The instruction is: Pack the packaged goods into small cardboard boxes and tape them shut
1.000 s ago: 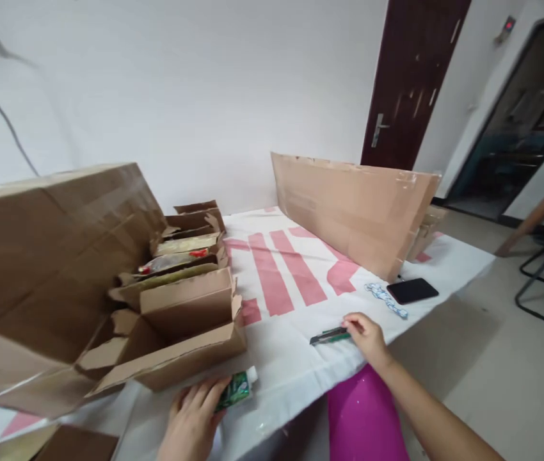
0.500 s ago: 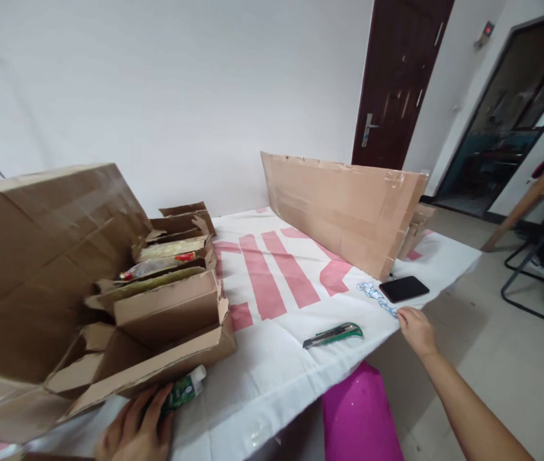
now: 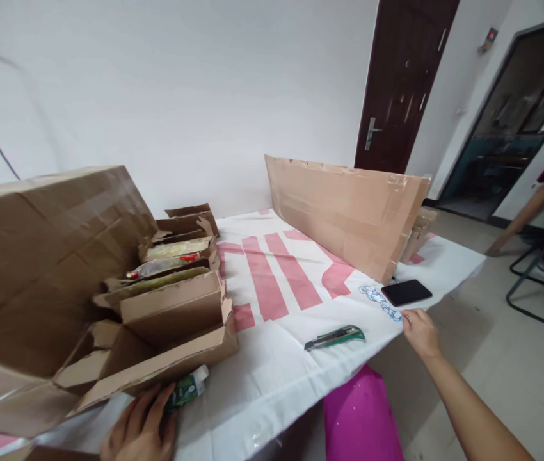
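At the lower left, my left hand (image 3: 140,428) curls its fingers over a green tube with a white cap (image 3: 188,389), which lies on the table beside the cardboard box. The tube's rear part is hidden under the fingers. My right hand (image 3: 420,333) is at the table's right front edge, its fingertips closed at the near end of a crumpled blue-and-white strip (image 3: 378,301). That strip trails away across the cloth. Just beyond this hand rests a black phone (image 3: 406,292). A green utility knife (image 3: 334,337) lies between the two hands, touched by neither.
A divided cardboard box (image 3: 176,314) on the left holds several packets in its compartments. An upright cardboard panel (image 3: 339,208) stands at the back right. White cloth with pink markings (image 3: 281,378) covers the table. A magenta surface (image 3: 363,416) shows below the front edge.
The view has shifted slightly, so everything appears a little lower and further right. Both hands keep nearly the same places, the left on the tube and the right at the strip's end.
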Tool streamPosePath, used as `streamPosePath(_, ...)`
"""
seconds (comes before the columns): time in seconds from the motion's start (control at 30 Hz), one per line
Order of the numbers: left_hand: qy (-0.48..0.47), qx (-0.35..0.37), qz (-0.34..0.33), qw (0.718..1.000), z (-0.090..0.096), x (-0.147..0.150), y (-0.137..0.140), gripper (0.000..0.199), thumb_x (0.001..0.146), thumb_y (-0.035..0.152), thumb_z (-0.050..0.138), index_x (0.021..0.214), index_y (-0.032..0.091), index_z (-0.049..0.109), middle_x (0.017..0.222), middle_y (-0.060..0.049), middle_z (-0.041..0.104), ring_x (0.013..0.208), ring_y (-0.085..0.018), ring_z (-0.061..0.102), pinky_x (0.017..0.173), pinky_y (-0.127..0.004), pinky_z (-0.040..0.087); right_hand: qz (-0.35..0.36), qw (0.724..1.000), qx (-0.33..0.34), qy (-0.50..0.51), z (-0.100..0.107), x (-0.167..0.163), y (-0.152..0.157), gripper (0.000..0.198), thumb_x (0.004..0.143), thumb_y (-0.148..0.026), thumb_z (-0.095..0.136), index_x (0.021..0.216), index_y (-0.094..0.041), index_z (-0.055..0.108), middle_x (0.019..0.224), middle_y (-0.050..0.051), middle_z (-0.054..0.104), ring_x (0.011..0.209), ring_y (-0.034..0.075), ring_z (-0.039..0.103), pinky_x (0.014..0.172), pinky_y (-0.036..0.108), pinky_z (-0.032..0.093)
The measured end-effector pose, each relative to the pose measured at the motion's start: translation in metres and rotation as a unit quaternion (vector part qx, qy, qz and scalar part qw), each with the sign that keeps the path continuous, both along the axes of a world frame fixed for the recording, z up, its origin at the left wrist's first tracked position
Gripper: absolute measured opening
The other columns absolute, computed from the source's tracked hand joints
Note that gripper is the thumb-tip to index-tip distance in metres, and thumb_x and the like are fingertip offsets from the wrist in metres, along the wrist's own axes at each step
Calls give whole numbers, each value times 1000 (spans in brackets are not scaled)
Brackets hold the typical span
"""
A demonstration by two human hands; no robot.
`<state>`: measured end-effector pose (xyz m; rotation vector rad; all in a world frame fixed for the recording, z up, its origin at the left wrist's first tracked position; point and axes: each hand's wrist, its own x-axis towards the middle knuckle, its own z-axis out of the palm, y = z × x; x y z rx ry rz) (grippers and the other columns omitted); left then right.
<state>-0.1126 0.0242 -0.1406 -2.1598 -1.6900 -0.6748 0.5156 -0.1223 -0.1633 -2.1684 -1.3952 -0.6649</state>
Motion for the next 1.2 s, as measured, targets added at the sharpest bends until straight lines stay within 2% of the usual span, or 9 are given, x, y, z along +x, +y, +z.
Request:
streamPosePath(0.2,-15,-5,-11,1000,-2,-3,1,41,88,34,36,117,20,62,123,-13,60,119,-32,50,102,-48,41,13,999,-49,1,3,-2,7,25,82,-18,49,79,-22,74,80,8,68,82,22,61,76,30,46)
streamPosePath(0.3,-28,-9,-6,1000,-5,-3,3,39,87,33,40,116,23,63,124,-11,60,120,-31,50,103,-48,40,22,998,-53,2,9,-1,6,25,81,-23,50,78,-23,74,79,7,69,80,22,62,76,32,47)
streamPosePath(0.47,-41,-21,6,999,-5,3,-3,37,85,24,47,117,21,66,128,-13,58,122,-32,47,104,-49,39,60,998,-4,11,15,-3,10,35,84,-37,43,82,-19,72,87,13,70,83,28,63,77,41,50)
streamPosePath(0.53,-53,-23,20,998,-3,6,-5,38,85,19,49,119,22,66,129,-11,57,123,-30,47,105,-48,38,113,993,38,4,12,-10,18,37,85,-43,43,81,-19,70,85,13,70,82,29,63,76,42,50)
streamPosePath(0.67,-54,-44,33,997,5,11,-6,42,83,13,52,121,23,64,127,-9,58,121,-28,47,105,-47,39,238,968,80,11,2,-49,37,32,87,-47,48,86,-22,69,87,10,70,84,28,66,81,43,51)
streamPosePath(0.8,-38,-104,35,993,20,20,-7,46,81,10,52,124,22,62,128,-8,57,121,-29,45,104,-48,37,321,939,87,82,-3,-119,50,26,89,-44,53,90,-24,70,89,9,71,84,25,68,78,39,54)
streamPosePath(0.93,-29,-144,-25,989,28,38,-8,47,82,11,53,127,25,59,129,-8,57,122,-30,45,103,-48,35,389,908,73,137,-11,-182,60,20,90,-38,55,87,-26,71,90,8,71,85,24,69,75,36,58)
streamPosePath(1.03,-40,-145,-37,988,26,55,-4,48,82,12,54,128,25,58,130,-9,56,123,-32,44,105,-49,33,402,901,73,149,-16,-200,66,19,90,-36,55,87,-27,71,89,7,72,84,24,70,74,35,59)
streamPosePath(1.2,-59,-148,13,987,25,73,9,49,82,13,54,129,24,57,131,-11,53,122,-34,41,104,-52,32,417,895,97,128,-17,-193,68,19,89,-37,56,85,-26,71,85,8,72,78,25,71,68,34,61)
